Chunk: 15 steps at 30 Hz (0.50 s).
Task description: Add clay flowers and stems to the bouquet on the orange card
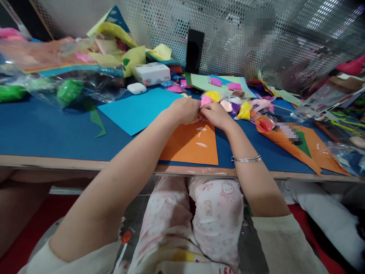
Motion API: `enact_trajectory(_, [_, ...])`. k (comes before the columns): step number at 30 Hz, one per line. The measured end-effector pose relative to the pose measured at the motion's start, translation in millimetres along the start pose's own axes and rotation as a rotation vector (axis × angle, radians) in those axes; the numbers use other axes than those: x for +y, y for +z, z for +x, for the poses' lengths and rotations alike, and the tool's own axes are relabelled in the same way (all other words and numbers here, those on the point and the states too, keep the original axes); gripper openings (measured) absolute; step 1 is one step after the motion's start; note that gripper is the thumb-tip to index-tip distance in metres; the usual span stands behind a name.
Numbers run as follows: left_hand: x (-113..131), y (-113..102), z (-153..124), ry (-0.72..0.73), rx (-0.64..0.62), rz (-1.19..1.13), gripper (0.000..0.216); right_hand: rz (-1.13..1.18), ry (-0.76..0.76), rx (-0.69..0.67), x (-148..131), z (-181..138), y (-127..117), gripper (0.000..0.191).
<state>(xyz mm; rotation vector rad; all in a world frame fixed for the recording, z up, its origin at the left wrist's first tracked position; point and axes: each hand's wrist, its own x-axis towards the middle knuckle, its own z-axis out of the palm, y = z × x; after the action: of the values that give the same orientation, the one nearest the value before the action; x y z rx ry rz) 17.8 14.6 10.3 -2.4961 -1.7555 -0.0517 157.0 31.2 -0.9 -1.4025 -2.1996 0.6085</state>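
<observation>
My left hand (186, 109) and my right hand (216, 114) meet over the top of an orange sheet of paper (188, 146). The fingers of both are closed and pressed together; whatever lies between them is too small or hidden to make out. White marks show on the orange sheet's right side. Right behind my fingers sits a pink clay packet (205, 100), beside a yellow one (213, 95). A bright blue sheet (142, 108) lies left of my left hand, partly behind my forearm. Silver bangles circle my right wrist.
A dark phone (194, 51) leans on the perforated metal screen (222, 23). White earbud case (137, 88), tissue pack (152, 73) and bagged green clay (70, 92) are at left. At right are a rolled orange sheet (302, 152) and a clear container (322, 97). A red lollipop (126, 237) shows below.
</observation>
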Motion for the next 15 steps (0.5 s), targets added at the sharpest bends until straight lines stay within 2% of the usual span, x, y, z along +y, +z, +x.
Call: enact_trajectory(15, [2.4,-3.5,-0.9,-0.001,-0.03,0.001,0.036,-0.006,-0.007,0.011,3.6,3.1,1.5,0.028])
